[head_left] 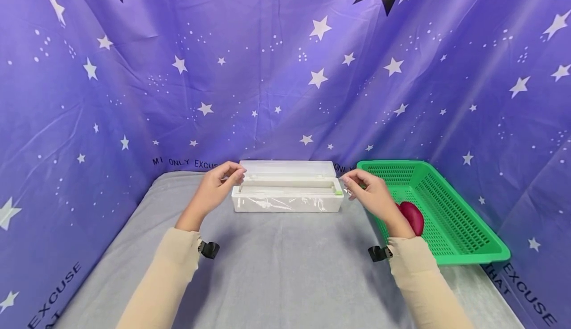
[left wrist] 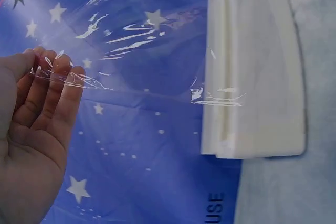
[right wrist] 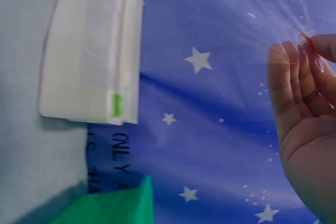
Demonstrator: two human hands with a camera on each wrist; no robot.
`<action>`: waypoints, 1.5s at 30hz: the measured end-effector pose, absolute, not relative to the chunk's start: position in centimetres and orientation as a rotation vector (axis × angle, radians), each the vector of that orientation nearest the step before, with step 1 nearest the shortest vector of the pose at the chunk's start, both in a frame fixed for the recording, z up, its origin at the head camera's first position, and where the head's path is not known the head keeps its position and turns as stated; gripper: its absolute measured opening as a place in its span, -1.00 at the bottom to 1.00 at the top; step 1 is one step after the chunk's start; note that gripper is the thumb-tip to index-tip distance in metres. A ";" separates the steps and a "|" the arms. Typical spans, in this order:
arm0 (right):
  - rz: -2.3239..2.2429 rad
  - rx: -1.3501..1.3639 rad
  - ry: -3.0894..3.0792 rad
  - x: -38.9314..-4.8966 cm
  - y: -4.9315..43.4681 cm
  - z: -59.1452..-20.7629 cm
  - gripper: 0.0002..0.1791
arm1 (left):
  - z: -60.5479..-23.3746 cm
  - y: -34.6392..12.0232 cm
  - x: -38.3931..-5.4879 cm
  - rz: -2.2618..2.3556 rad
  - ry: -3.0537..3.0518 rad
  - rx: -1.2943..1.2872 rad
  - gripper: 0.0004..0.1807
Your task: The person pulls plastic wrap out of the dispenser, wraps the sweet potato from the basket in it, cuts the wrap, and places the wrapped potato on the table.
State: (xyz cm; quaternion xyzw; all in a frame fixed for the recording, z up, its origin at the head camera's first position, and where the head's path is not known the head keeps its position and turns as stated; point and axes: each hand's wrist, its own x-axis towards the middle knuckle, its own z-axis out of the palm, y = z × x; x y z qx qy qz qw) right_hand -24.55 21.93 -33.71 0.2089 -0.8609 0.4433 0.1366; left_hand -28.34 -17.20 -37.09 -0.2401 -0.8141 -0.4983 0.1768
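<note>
A white cling film dispenser box [head_left: 287, 204] lies lengthwise on the table with its hinged translucent lid [head_left: 287, 168] raised at the back. A green slider [right wrist: 116, 105] sits at its right end. Clear cling film [left wrist: 126, 40] stretches out from the box, wrinkled and shiny. My left hand [head_left: 219, 183] pinches one corner of the film between thumb and fingers, near the box's left end. At the other end my right hand [head_left: 368, 192] pinches the opposite corner, where the film bunches at the fingertips. Both hands are raised above the tabletop.
To the right stands a green perforated basket [head_left: 475, 258], partly behind my right forearm. A smooth dark red object [head_left: 412, 217] lies inside it, part hidden by the wrist. Grey cloth [head_left: 267, 269] covers the table. A purple star-printed curtain [head_left: 267, 86] hangs around the back and sides.
</note>
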 end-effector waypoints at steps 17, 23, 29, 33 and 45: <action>1.354 0.571 -2.512 -26.4 23.1 -41.7 -0.79 | -41.7 -17.4 -27.5 -1.571 -2.385 -0.583 -0.73; 1.288 0.607 -2.522 -26.2 23.1 -43.0 -0.82 | -42.6 -17.8 -27.4 -1.577 -2.412 -0.577 -0.74; 1.186 0.645 -2.550 -25.6 23.1 -44.2 -0.95 | -43.4 -18.3 -27.1 -1.566 -2.471 -0.576 -0.74; 1.161 0.671 -2.584 -25.1 23.2 -45.0 -0.93 | -44.1 -18.8 -27.0 -1.579 -2.512 -0.560 -0.75; 1.319 0.801 -2.699 -24.2 23.6 -46.1 -0.91 | -46.0 -19.3 -26.1 -1.588 -2.688 -0.665 -0.67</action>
